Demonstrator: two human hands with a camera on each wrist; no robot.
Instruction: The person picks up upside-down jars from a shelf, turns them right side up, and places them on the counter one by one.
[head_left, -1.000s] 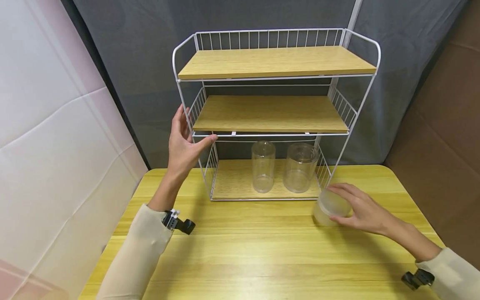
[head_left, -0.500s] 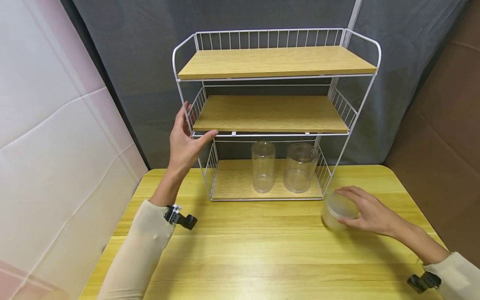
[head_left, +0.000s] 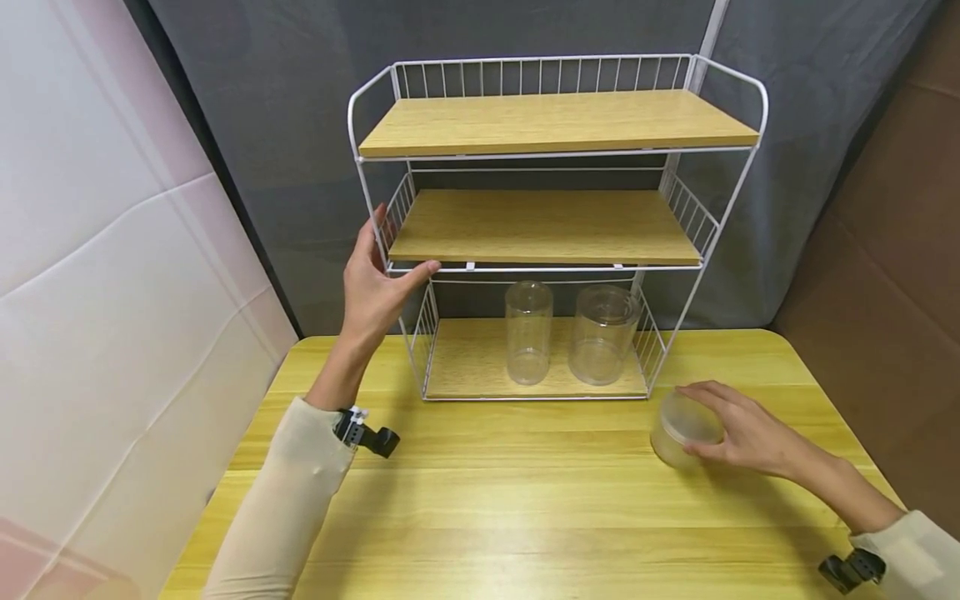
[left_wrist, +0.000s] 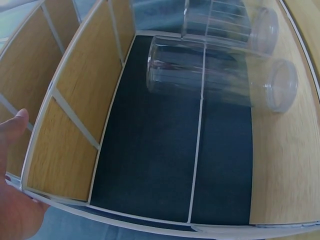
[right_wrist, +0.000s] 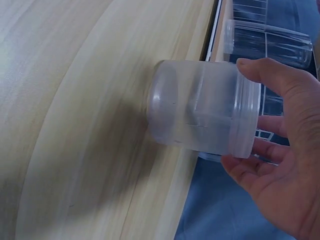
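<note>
Left hand (head_left: 369, 296) on rack (head_left: 547, 229), frosted jar (head_left: 673, 437) in right hand (head_left: 750, 437)
The left clasps the rack's side; clear jars (head_left: 528, 333) stand within; the right pinches the frosted jar, which has shifted rightward, leaving it farther outside.

One table (head_left: 540, 517), one rack (head_left: 540, 269); here's a top shelf (head_left: 555, 121), a middle shelf (head_left: 543, 225), a bottom shelf (head_left: 472, 358), that's three shelves; a narrow clear jar (head_left: 528, 333), a wide clear jar (head_left: 602, 337), a cloudy jar (head_left: 678, 429), three jars up on the count; left hand (head_left: 369, 296), right hand (head_left: 742, 429), two hands; left sleeve (head_left: 292, 500), right sleeve (head_left: 918, 554), two sleeves; left camera (head_left: 384, 442), right camera (head_left: 855, 569), and it's two cameras!
</note>
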